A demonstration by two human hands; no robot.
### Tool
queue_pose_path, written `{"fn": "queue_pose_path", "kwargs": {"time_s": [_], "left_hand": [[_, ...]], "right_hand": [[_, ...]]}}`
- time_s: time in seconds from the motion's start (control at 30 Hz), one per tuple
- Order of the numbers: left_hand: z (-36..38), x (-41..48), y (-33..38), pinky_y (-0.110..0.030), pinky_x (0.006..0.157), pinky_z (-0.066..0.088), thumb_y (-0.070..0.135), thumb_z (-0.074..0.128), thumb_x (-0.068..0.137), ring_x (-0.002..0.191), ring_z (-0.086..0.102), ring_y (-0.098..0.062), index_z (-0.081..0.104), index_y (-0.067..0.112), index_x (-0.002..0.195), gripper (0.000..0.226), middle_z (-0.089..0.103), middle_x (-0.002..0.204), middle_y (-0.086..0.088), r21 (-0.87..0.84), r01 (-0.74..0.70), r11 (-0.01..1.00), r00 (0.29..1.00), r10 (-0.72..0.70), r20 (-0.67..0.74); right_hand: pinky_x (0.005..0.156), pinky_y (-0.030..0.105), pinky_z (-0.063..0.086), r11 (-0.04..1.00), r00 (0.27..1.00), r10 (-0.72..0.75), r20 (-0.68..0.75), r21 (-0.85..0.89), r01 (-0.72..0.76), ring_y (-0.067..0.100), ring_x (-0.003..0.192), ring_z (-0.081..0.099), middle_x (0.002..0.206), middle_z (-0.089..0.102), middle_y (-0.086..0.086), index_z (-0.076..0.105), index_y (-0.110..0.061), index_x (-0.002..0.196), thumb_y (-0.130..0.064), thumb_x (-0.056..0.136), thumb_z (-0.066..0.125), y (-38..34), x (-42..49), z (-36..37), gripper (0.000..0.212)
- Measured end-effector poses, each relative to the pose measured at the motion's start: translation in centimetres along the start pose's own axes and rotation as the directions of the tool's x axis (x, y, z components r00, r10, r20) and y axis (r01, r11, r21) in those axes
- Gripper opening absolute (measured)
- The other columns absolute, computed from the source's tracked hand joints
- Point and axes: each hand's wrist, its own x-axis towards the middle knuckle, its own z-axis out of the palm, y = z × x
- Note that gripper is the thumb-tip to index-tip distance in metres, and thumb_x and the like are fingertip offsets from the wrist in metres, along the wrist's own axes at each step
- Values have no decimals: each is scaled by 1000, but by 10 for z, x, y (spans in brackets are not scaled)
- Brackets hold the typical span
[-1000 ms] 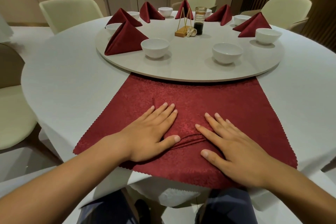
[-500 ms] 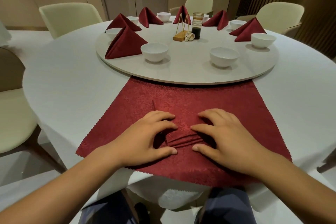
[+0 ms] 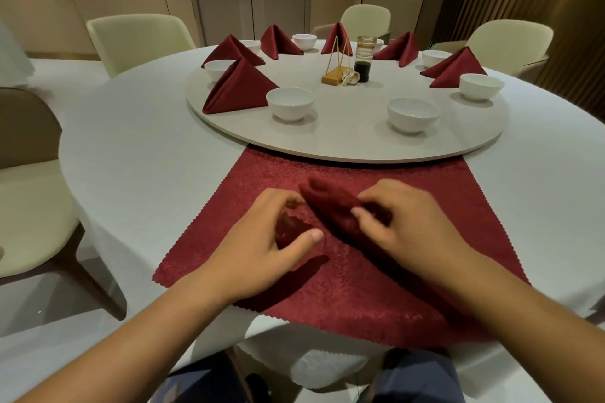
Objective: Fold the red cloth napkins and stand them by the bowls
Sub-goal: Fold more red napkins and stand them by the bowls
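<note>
Left hand [image 3: 262, 249] and right hand [image 3: 412, 232] each pinch a raised fold of the red cloth napkin [image 3: 409, 173], lower centre; lifting both sides evenly should make the crease straight.

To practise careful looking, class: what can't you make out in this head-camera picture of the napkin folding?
Head view: far edge of the red napkin, hidden under the turntable rim.
Head view: shape of the raised fold between the left hand and right hand, motion-blurred.
Head view: the bowl behind the glass jar, mostly hidden by it.
</note>
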Motion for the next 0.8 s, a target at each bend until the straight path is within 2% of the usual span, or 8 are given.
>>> {"fn": "queue_pose_path", "kwargs": {"time_s": [0.07,0.13,0.2,0.33,0.5,0.63,0.73,0.8], "left_hand": [[1,6,7,-20,80,50,48,63,93,105,57,0,48,39,130,41,50,122,20,-100,55,993,998,-56,2],[2,14,16,-24,76,52,38,65,95,98,59,-4,48,36,137,46,52,120,18,-130,49,990,999,-48,6],[6,22,22,-20,78,50,31,67,96,105,57,-3,48,32,142,50,50,123,19,-126,1,992,1000,2,29],[12,35,26,-16,100,42,28,69,94,121,51,-2,48,26,146,56,49,134,18,-64,-93,994,991,98,87],[8,46,31,-28,114,36,53,73,86,140,36,-3,35,35,152,79,40,150,20,-35,-94,995,974,99,204],[10,55,35,-26,105,41,39,74,88,125,47,-1,49,26,140,60,52,134,14,11,-131,991,980,128,154],[10,57,38,-8,81,39,21,74,89,93,53,12,57,19,127,41,57,111,16,-96,-87,992,988,99,121],[10,58,37,-10,73,39,18,74,90,80,54,8,59,20,120,34,57,103,16,-176,-56,983,988,79,130]], "right_hand": [[61,21,46,955,957,258,-133,183,-232,6,62,56,68,61,-7,70,-22,85,-24,88,73,-8,0,-4,4],[53,22,49,861,886,446,-124,328,-388,3,50,51,61,58,-5,65,-22,82,-22,87,74,-19,-5,-2,10],[46,28,54,777,846,530,-52,430,-460,5,43,51,57,53,-5,59,-21,83,-20,88,74,-26,-13,3,15],[54,28,49,802,872,490,11,385,-456,2,50,46,63,55,-9,56,-29,92,-29,84,75,-26,-17,3,21],[63,25,46,788,911,394,121,466,-402,7,62,51,71,58,-9,60,-37,119,-30,87,73,-4,4,-14,35],[66,36,46,750,916,299,269,527,-400,15,69,52,77,57,-1,69,-32,103,-25,90,74,7,18,-22,16],[59,43,47,744,910,242,336,538,-396,18,66,52,74,58,-3,68,-30,96,-27,90,74,10,22,-26,9],[60,45,46,734,908,204,366,557,-390,20,66,51,74,58,1,68,-28,97,-24,92,72,13,23,-26,7]]}}
